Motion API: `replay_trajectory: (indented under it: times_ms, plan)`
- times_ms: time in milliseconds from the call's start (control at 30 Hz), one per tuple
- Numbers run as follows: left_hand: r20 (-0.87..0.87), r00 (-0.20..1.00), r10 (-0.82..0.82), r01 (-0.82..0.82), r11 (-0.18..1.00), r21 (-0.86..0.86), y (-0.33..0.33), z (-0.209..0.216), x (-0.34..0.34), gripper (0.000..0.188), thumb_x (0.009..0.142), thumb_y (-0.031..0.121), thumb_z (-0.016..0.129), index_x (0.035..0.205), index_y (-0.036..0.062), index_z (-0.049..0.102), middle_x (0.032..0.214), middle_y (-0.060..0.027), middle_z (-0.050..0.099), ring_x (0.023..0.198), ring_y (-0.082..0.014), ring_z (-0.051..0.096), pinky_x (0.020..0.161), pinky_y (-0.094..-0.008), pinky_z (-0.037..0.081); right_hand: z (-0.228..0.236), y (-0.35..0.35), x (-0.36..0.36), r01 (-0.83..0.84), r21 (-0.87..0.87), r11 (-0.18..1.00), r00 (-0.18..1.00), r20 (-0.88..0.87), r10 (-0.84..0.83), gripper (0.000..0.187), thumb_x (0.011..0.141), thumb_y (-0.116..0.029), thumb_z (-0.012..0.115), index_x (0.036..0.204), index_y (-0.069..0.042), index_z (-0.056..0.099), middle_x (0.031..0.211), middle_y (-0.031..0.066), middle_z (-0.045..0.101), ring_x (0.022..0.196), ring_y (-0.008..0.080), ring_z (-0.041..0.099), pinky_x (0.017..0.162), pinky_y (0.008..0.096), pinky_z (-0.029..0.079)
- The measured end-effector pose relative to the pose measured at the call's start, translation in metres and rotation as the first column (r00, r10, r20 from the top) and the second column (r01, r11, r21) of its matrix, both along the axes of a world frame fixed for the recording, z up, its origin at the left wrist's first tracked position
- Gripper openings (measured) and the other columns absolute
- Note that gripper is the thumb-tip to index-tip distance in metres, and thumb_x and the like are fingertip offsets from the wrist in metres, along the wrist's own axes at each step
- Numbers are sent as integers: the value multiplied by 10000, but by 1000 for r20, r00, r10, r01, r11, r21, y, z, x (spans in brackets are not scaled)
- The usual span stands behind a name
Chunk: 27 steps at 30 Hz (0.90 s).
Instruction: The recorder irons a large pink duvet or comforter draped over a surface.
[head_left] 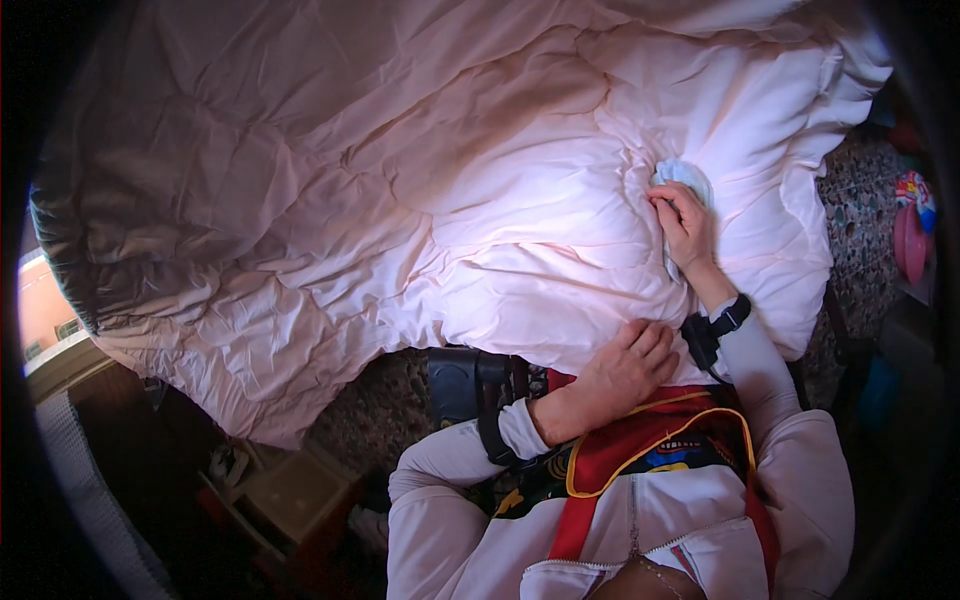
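A pale pink quilt [520, 195] spreads in loose folds across most of the view, its near edge reaching the person's lap and its far left part in shadow. Toward the quilt's right side, a small pale blue cloth [684, 171] lies on top of it, partly covered by the right hand [686, 224]. That hand's fingers are bent, with the thumb and fingertips drawn near each other over the cloth's left edge. The left hand [642, 362] rests lower, at the quilt's near edge in front of the body, with its knuckles up and its fingers side by side and curled down onto the fabric. At this angle I cannot tell whether either hand is clamped on anything, since the fingertips are small or turned away. Below the hands is a red apron [625, 440] with yellow trim. A speckled floor [862, 215] shows beyond the quilt's right edge, with a pink object [910, 245] farther right.
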<state>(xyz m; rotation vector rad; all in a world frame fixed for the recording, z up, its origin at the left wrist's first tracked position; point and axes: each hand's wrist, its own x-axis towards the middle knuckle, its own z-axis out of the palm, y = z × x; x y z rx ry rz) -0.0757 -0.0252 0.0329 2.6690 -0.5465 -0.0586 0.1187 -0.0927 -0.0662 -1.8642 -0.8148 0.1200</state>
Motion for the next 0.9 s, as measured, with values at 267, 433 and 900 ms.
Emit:
replay_trajectory:
  times_ms: [267,433,900]
  plan:
    - [-14,1000,11,-11,999,-35,0,-2,-1,410,809,218,525,1182,59,585,1264,-157,527,1222,-286,452,1036,-410,338,1,0,-2,5,24,1000,1000,-20,-4,112,853,-24,561,925,-23,646,892,108,648,871,306,614,807,364,480]
    - [-30,999,-20,20,1000,-10,3,2,2,423,803,227,531,1191,65,584,1270,-159,525,1218,-285,455,1033,-402,339,1,0,0,10,14,1000,999,38,-11,118,865,-42,547,928,-24,645,887,111,641,861,301,612,783,355,483]
    - [0,1000,6,-6,1000,-28,1,0,-1,407,786,220,541,1152,51,594,1237,-161,538,1201,-291,469,1031,-407,339,-3,-2,0,7,-6,1000,999,-43,-7,129,861,-37,549,932,-30,656,913,117,663,907,295,624,835,349,486]
